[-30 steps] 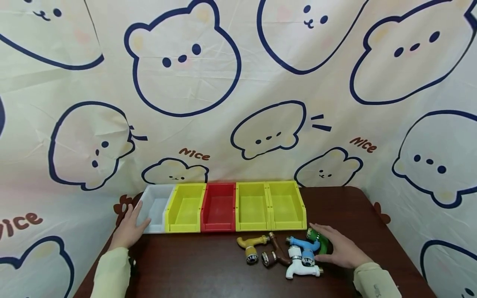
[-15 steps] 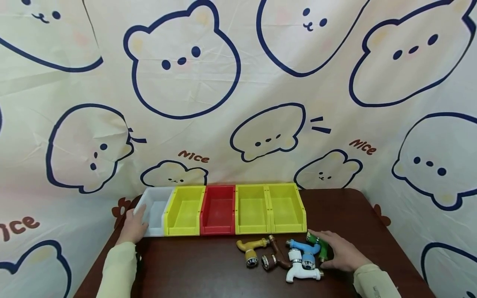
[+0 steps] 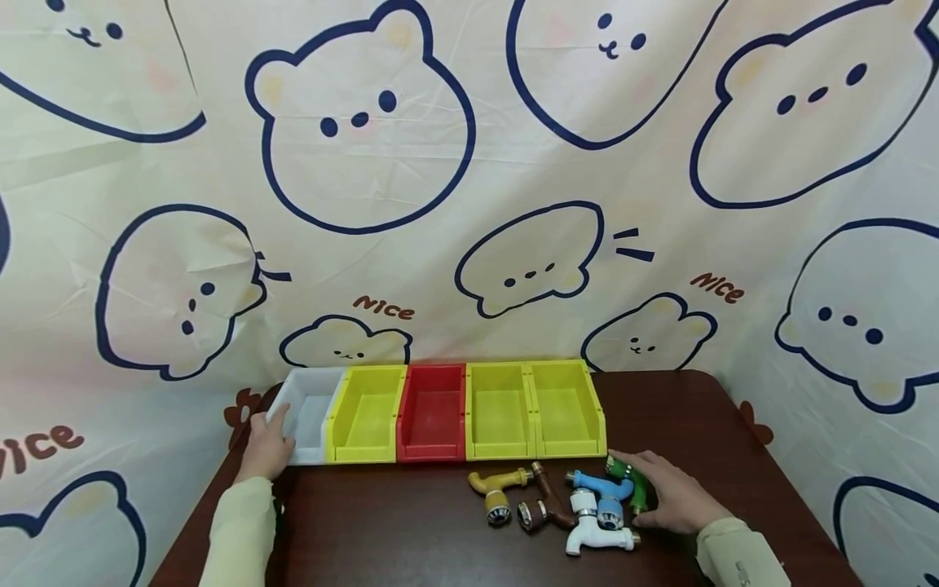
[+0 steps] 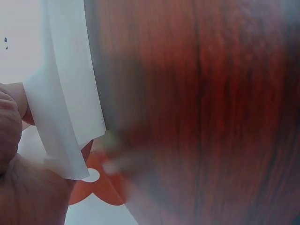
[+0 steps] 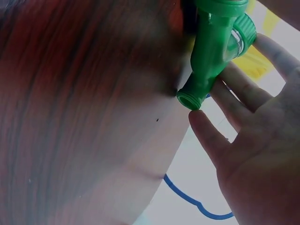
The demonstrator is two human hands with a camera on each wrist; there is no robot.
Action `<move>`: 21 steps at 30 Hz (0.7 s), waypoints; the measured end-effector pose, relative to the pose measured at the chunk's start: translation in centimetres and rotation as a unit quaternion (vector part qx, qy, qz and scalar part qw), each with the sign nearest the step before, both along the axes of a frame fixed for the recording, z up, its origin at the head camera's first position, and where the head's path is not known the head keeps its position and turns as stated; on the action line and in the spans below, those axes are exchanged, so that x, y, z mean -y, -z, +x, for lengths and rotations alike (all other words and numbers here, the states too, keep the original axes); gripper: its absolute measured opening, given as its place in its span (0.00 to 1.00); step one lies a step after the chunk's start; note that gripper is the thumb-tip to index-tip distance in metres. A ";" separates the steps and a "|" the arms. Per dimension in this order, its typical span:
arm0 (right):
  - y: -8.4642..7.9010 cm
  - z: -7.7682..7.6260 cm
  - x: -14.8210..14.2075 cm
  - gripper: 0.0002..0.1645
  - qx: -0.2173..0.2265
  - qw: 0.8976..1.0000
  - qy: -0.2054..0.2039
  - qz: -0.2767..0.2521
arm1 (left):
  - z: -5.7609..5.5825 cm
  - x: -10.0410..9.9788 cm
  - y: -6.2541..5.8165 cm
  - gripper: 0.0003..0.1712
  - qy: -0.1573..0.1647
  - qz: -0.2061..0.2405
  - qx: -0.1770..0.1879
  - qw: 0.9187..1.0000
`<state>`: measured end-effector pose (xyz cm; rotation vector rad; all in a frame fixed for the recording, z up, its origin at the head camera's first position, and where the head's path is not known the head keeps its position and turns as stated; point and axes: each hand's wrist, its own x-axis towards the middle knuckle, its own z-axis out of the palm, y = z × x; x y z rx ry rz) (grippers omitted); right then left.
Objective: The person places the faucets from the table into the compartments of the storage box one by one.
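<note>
My left hand (image 3: 266, 447) holds the left wall of a white storage bin (image 3: 306, 408) at the left end of a row. In the left wrist view, curled fingers (image 4: 9, 117) are at the edge of the white bin (image 4: 51, 117). At the right, my right hand (image 3: 678, 495) reaches over a green faucet (image 3: 637, 483), its fingers mostly straight. The right wrist view has fingertips right at the green faucet (image 5: 211, 56), one beside its spout. Close by lie a blue faucet (image 3: 607, 491), a white faucet (image 3: 596, 534), a brown faucet (image 3: 546, 501) and a yellow faucet (image 3: 495, 489).
To the right of the white bin stand a yellow bin (image 3: 363, 447), a red bin (image 3: 431, 444) and two more yellow bins (image 3: 531, 444). All sit on a dark brown table (image 3: 411, 530), against a cloth backdrop (image 3: 513, 163) with cartoon bears.
My left hand, spread over the white bin a second ago, has drawn its fingers together at the bin's left wall. The right thumb has shifted closer to the green faucet's lower end.
</note>
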<state>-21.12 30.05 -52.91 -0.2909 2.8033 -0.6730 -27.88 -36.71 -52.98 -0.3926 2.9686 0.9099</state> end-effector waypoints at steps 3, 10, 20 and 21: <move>0.1 0.0 -0.1 0.61 -0.002 1.000 -0.002 -0.001 | 0.1 0.0 0.1 0.41 0.000 0.003 -0.001 1.000; 0.1 -0.1 -0.2 0.60 -0.011 1.000 -0.010 0.008 | 0.1 0.2 0.2 0.40 0.004 0.001 -0.003 1.000; -1.1 -0.4 -0.8 0.61 -0.018 0.999 -0.008 0.029 | 0.2 0.1 0.2 0.40 -0.009 0.006 -0.008 1.000; -1.4 -0.4 -0.9 0.62 -0.023 0.999 -0.007 0.030 | 0.3 0.0 0.2 0.40 -0.009 0.004 -0.009 1.000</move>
